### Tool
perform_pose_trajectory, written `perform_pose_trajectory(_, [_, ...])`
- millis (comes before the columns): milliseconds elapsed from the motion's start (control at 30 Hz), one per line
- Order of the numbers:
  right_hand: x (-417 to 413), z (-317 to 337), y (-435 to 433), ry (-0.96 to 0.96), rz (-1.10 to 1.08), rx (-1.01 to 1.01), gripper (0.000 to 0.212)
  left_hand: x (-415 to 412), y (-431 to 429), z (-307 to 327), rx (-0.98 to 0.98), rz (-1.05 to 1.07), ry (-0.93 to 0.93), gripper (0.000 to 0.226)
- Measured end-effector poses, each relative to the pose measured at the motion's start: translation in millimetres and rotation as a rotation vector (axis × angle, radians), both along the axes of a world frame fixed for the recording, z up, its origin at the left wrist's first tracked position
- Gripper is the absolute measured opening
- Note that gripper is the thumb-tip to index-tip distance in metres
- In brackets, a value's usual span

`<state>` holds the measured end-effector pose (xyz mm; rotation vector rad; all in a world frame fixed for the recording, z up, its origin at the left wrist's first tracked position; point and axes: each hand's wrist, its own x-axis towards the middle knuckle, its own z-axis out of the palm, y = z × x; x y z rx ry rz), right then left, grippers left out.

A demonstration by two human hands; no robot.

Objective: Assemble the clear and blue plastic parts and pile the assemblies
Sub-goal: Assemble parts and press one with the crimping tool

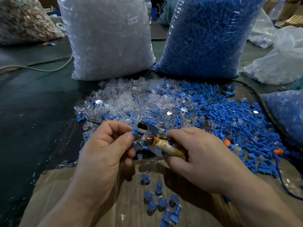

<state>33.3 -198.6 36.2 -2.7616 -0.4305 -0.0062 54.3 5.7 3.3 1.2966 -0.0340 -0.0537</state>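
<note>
Glossy clear plastic parts (124, 102) glitter, blue plastic parts (229, 115) look matt; the smooth metal tool head (145, 138) shines, its handle (172, 149) wrapped in rough yellowed tape, brown cardboard sheet (62, 185) underneath.

One head-worn wide-angle view
I look forward and down; left hand (105, 145) and right hand (196, 154) sit close at lower centre

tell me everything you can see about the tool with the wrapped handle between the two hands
The tool is a small metal piece over a dark metal plate amid loose parts. Its head is a shiny round barrel with a red spot beside it; its handle, wound in yellowish tape or cord, slants down to the right. The right hand grips the handle. The left hand pinches a blue part beside the head; contact is unclear.
</note>
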Motion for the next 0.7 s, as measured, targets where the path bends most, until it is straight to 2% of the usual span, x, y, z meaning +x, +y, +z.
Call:
perform_pose_trajectory(167, [1.0, -1.9, 0.5, 0.002, -0.013, 0.027, 0.047, -0.8, -1.1, 0.8, -0.008, -0.004, -0.001, 0.010])
perform_pose_trajectory(500, [-0.2, 0.5, 1.7, 0.009, -0.034, 0.018, 0.048, -2.8, -1.1, -2.1, 0.033, -0.019, -0.024, 0.011])
perform_pose_trajectory(700, [0.1, 5.4, 4.1, -0.007, -0.063, 0.009, 0.057, -4.0, 0.0, 0.3, -0.003, -0.026, -0.011, 0.011])
